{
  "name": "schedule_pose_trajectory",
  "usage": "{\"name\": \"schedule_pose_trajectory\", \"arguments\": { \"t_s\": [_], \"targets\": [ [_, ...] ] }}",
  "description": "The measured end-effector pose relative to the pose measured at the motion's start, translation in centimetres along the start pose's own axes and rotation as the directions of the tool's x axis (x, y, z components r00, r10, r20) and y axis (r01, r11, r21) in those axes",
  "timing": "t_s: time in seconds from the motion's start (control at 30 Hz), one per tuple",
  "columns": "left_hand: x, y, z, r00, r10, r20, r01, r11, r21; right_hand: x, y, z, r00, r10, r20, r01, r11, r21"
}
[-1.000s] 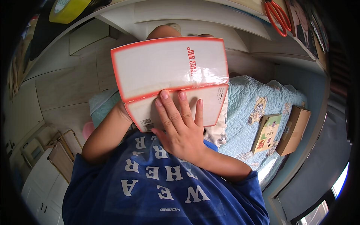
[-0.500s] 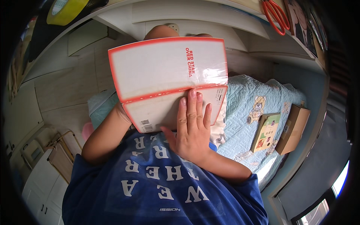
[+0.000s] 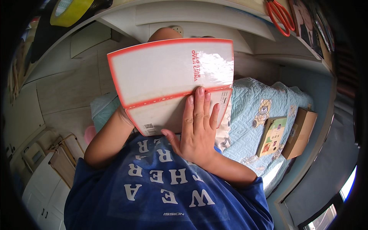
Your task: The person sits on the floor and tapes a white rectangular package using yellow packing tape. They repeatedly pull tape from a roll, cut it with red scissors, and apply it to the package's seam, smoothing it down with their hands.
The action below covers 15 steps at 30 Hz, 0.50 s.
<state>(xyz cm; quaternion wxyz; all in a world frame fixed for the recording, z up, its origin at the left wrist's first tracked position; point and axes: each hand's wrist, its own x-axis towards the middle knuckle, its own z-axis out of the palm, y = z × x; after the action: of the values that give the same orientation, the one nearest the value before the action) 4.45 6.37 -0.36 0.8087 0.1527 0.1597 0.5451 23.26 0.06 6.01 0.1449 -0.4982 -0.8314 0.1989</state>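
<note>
A book (image 3: 161, 74) with a glossy white, red-edged cover is tilted up in front of my chest. Its outer side faces me, and a worn red crease runs across it between a larger upper panel and a smaller lower one. My right hand (image 3: 197, 136) lies flat over the lower panel, fingers stretched and fingertips at the crease, thumb out to the left. My left hand (image 3: 125, 117) goes behind the book's lower left edge; only the wrist area shows, and the fingers are hidden.
A desk edge curves across the top, bearing yellow tape (image 3: 71, 11) and red-handled scissors (image 3: 281, 19). On the right, a light-blue quilt (image 3: 245, 99) carries a green-and-cream book (image 3: 272, 136) and a brown cardboard box (image 3: 301, 134). Folding chairs (image 3: 63, 153) stand at left.
My right hand has shifted slightly, its index finger and thumb now a little farther left. The book has tilted a bit, and the bright glare on its upper panel has grown.
</note>
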Motion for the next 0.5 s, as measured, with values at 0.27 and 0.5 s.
{"name": "schedule_pose_trajectory", "arguments": {
  "t_s": [0.27,0.5],
  "targets": [
    [-0.2,0.1,0.0,1.000,-0.024,-0.003,0.024,0.998,-0.060,0.7,-0.3,-0.2,1.000,-0.012,-0.006,0.012,1.000,-0.014],
    [-0.3,0.0,-0.2,1.000,-0.022,0.003,0.022,0.996,-0.090,1.7,-0.9,0.0,0.999,-0.044,-0.012,0.044,0.999,-0.016]
  ]
}}
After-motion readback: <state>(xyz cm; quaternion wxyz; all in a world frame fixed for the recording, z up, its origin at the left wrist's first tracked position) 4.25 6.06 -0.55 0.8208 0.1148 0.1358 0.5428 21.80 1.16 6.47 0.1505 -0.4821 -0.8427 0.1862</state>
